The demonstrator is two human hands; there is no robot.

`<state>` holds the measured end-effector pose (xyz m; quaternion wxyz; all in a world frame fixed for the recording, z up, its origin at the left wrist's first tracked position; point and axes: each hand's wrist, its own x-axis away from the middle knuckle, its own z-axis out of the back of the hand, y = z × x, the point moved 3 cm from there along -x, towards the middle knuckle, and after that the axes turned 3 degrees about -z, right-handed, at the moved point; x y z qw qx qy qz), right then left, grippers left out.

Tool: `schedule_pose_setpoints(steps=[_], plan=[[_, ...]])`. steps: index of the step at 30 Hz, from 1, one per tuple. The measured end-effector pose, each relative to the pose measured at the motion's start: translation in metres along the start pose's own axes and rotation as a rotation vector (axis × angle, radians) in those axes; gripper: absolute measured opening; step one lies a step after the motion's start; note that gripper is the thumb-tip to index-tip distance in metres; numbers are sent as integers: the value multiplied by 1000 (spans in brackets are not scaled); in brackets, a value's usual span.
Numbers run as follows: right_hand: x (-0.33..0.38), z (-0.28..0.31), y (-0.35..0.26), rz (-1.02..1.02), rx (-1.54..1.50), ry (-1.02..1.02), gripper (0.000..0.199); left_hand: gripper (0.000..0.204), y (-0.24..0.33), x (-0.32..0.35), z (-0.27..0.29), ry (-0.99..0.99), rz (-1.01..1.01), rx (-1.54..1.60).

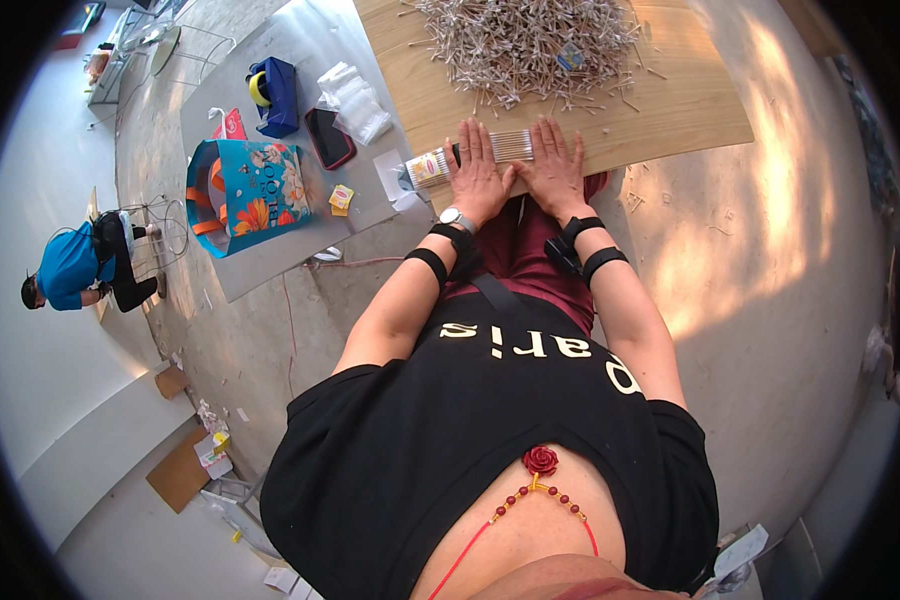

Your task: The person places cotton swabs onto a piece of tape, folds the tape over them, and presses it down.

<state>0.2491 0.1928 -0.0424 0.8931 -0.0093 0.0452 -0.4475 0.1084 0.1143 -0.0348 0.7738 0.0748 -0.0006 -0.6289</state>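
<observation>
Here, in the head view, both hands lie palm-down and side by side on the near edge of a pale wooden board (670, 120), toward 12 o'clock from the person's torso. The left hand (478, 172) lies flat with fingers spread open, pressing on a clear packet of thin sticks (470, 155); the packet's labelled end sticks out at the hand's 9 o'clock. The right hand (553, 168) is likewise flat and open, fingers extended, its fingertips on the packet's other end at 11 o'clock; neither hand closes around anything (the contact is pressure from above, not a grasp). A large loose heap of sticks (525, 45) covers the board at 12 o'clock from the hands, well apart from them. At 9 o'clock from the hands, a grey mat (290, 250) carries a red phone (329, 138), a stack of clear bags (358, 100), a blue tape dispenser (274, 95) and a flowered teal bag (245, 190). Another person in a blue top (75, 268) crouches at the far 9 o'clock.
</observation>
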Motion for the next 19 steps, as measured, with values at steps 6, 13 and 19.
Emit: schedule_pose_setpoints(steps=[6, 13, 19], plan=[[2, 2, 1, 8, 42, -13, 84, 96, -4, 1, -5, 16, 4, 31], [2, 2, -3, 9, 56, -56, 80, 95, -1, 3, -8, 18, -4, -10], [2, -2, -1, 10, 2, -41, 83, 97, -1, 3, -6, 8, 9, 28]])
